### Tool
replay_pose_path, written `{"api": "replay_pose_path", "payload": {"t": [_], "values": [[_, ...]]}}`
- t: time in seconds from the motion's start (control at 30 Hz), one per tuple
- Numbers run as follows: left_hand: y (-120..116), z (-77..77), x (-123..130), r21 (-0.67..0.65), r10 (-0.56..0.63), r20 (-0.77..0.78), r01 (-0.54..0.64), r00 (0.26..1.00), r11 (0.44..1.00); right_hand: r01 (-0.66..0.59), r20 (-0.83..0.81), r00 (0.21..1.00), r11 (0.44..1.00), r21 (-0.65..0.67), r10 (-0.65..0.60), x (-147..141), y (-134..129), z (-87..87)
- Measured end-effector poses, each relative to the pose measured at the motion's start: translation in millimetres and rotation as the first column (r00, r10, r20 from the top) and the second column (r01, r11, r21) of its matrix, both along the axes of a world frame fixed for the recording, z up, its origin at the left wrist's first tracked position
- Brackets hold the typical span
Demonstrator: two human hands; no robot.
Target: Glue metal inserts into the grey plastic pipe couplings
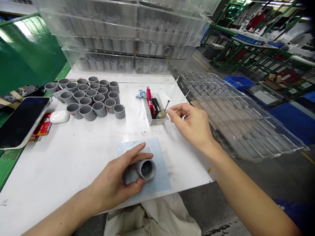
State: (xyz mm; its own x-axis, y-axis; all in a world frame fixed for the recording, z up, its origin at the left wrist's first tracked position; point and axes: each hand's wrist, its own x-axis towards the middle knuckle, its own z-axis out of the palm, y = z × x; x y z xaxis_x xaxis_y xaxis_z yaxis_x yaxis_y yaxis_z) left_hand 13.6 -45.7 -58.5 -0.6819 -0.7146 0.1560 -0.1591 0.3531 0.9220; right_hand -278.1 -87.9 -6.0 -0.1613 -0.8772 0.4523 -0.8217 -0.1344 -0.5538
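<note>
"What lies around the person?"

"Far left, a phone (23, 121), then a rounded white thing (59, 116), then a cluster of gray cups (91, 98). Stacked clear bins (98, 54) close off the table's back. Next comes a small box (157, 122) holding a red knife (149, 101), and rightmost, beside the table, clear trays (248, 111)."

"And the hands?"

"The left hand (116, 178) has thumb and fingers around one tilted cup (151, 171), its mouth facing up toward the person, over a blue sheet (161, 170). The right hand (193, 124) has its fingertips drawn together at the box's right side, near a thin stick (167, 105); whether they grip anything, one cannot tell."
</note>
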Motion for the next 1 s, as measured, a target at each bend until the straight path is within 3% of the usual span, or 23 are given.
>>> {"api": "replay_pose_path", "payload": {"t": [0.13,0.27,0.43,0.57,0.7,0.87,1.0], "values": [[1,-0.4,-1,0.011,-0.014,-0.003,0.014,1.000,1.000,0.096,0.098,0.992,0.987,-0.127,-0.084,-15,8,-15.4],[0,2.2,-1,0.041,0.024,0.010,-0.024,1.000,0.999,0.233,0.265,0.950,0.936,-0.263,-0.163,-41,-2,-33.5],[-8,28.4,14,-0.056,0.035,0.206,-0.023,0.978,0.998,0.294,0.363,0.906,0.940,-0.172,-0.217,-62,-13,-40.1],[-14,48.8,27,-0.272,0.117,0.481,0.021,0.869,0.962,0.255,0.318,0.926,0.959,-0.123,-0.205,-53,-8,-38.4],[-13,52.5,28,-0.415,0.150,0.598,0.144,0.788,0.898,0.240,0.271,0.940,0.967,-0.086,-0.209,-45,-5,-37.1],[-8,55.3,22,-0.373,0.146,0.630,0.133,0.763,0.918,0.240,0.231,0.946,0.970,-0.031,-0.227,-47,-4,-38.3],[-1,58.3,39,-0.251,0.186,0.538,-0.054,0.822,0.966,0.224,0.236,0.949,0.974,-0.038,-0.209,-48,-3,-37.5]]}}
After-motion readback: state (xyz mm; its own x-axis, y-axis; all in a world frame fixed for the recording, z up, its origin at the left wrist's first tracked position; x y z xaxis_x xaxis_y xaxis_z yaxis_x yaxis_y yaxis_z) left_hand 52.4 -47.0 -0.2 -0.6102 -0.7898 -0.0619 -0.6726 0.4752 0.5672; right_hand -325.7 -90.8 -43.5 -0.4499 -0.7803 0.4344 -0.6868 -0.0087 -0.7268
